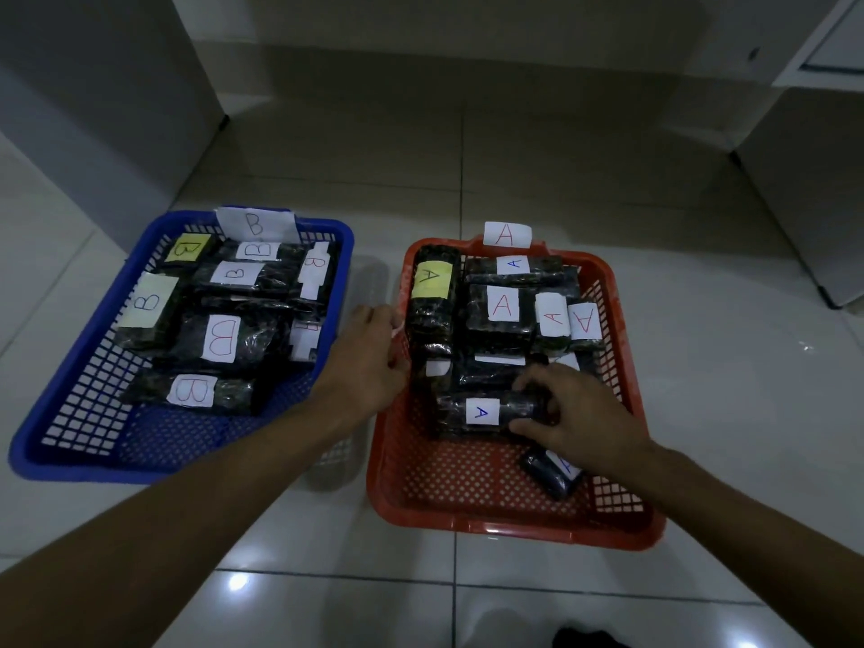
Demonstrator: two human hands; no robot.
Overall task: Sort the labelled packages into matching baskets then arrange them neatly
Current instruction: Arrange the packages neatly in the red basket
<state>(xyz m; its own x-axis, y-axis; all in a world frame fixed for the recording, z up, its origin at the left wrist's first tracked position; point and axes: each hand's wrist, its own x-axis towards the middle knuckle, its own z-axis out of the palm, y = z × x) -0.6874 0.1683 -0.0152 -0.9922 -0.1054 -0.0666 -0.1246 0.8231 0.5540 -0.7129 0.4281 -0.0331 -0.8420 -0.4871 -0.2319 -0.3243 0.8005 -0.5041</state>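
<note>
Head view: two perforated plastic baskets are set side by side on a pale glossy tiled floor [467,170], a blue one [65,432] tagged B on the left and a red-orange one [467,516] tagged A on the right. Dark film-wrapped packages with paper letter labels are already divided between them: B-labelled packages [219,341] fill the far and middle part of the blue basket, A-labelled ones [502,311] the far part of the red. Sorting therefore appears done, and tidying is judged to be the step in hand.

A long dark package with a white A label [484,411] is pinched at its right end by the curled fingers of the right hand [575,413], probably so that it can be squared against the row behind it. The red basket's left rim is held by the left hand [369,362], fingers curled over the edge, apparently to steady the basket.

A small dark package [551,470] lies skewed near the right wrist, partly hidden. Bare mesh is left along the near side of both baskets, giving room to shift packages; a narrow strip of floor separates the baskets.
</note>
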